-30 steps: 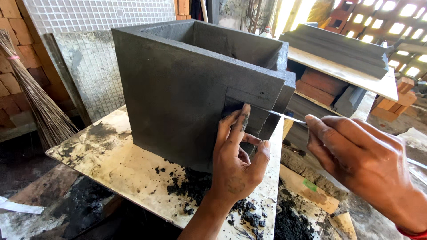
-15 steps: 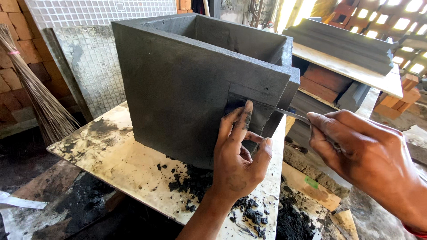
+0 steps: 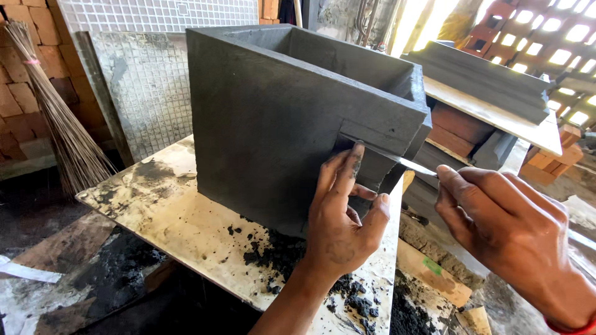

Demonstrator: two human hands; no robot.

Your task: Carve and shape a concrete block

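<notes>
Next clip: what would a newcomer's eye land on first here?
A big dark grey box-shaped block, open at the top, stands on a stained pale board in the middle of the view. The left hand presses fingers against its stepped corner, while the right hand holds a thin flat blade to that same corner. Dark crumbs lie at the block's foot, and a stick broom leans at far left.
</notes>
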